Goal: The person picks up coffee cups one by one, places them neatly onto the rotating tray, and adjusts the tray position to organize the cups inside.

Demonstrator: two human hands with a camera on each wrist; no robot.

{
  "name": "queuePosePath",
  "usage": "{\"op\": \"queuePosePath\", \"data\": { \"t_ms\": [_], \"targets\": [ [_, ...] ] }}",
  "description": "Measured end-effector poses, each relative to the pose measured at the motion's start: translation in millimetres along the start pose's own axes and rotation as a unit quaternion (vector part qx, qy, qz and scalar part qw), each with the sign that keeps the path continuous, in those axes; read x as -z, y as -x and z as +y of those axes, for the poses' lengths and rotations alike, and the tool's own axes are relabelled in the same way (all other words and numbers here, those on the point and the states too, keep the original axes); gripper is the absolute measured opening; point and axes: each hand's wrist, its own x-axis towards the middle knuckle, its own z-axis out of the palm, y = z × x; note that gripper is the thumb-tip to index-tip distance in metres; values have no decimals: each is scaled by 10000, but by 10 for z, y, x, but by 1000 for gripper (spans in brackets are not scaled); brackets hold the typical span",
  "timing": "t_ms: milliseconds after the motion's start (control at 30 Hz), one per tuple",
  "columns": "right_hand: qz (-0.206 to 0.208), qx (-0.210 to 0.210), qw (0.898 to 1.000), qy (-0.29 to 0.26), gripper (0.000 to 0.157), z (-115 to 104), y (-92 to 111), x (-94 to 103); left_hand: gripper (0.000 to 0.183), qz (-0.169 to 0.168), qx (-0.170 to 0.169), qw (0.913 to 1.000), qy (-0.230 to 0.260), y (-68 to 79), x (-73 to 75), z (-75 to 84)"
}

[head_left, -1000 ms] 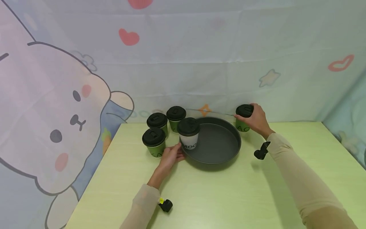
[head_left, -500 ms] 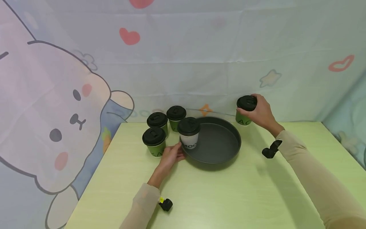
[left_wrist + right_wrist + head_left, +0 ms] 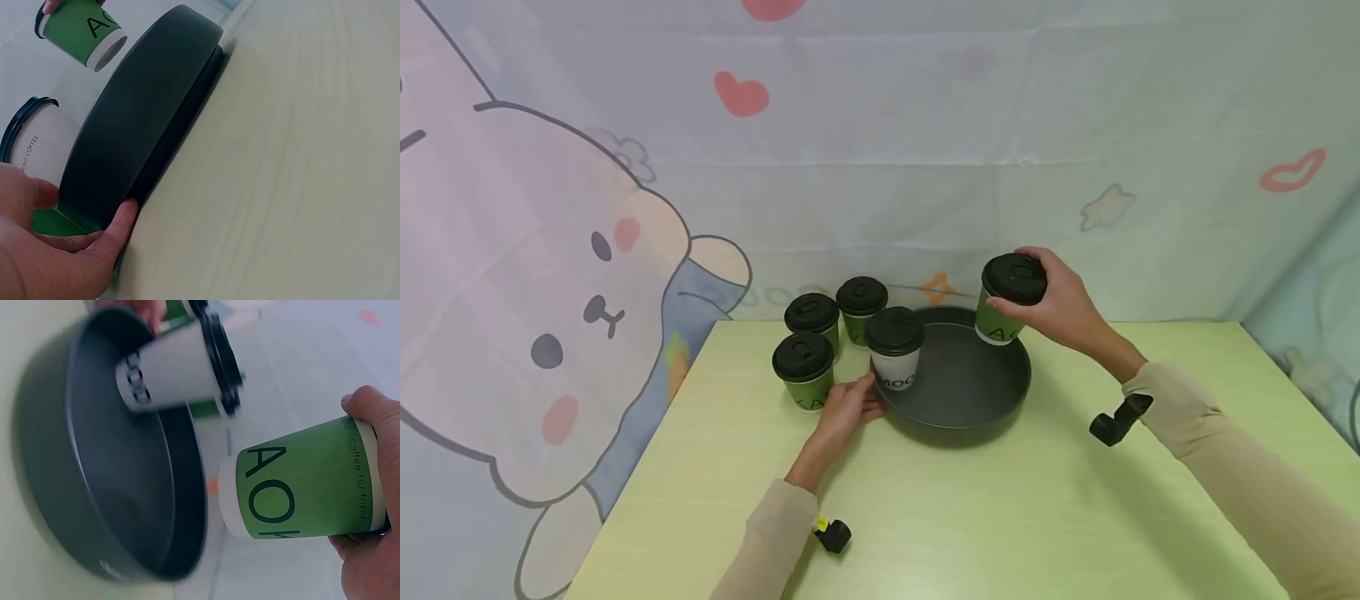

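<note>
My right hand (image 3: 1060,304) grips a green paper coffee cup (image 3: 996,321) near its black lid and holds it above the far right part of a dark round pan (image 3: 973,375). In the right wrist view this green cup (image 3: 300,487) is apart from the pan wall. A white coffee cup (image 3: 897,369) with a black lid stands inside the pan at its left. My left hand (image 3: 847,408) holds the pan's left side; in the left wrist view its thumb (image 3: 45,194) is by the rim and a finger (image 3: 122,222) touches low on the outer wall.
Several green lidded cups stand left of the pan: a front one (image 3: 808,387), one behind it (image 3: 814,315) and a back one (image 3: 861,300). The pale table (image 3: 970,517) ends at a printed cloth (image 3: 925,167) behind.
My right hand has lifted the green cup off the table at the pan's right and carried it left over the pan. My left hand stays at the pan's side.
</note>
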Motion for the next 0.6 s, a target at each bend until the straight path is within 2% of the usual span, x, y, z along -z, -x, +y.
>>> {"op": "queuePosePath", "data": {
  "t_ms": [200, 400, 600],
  "targets": [
    [-386, 288, 9986, -211, 81, -184, 142, -289, 50, 68, 18, 10000, -1, -14, 5, -7],
    [-702, 502, 9956, -354, 85, -269, 279, -579, 50, 82, -7, 10000, -34, -41, -1, -20],
    [-799, 502, 9955, -49, 89, -254, 426, -843, 50, 111, 21, 9999, -19, -30, 1, -36]
  ]
}}
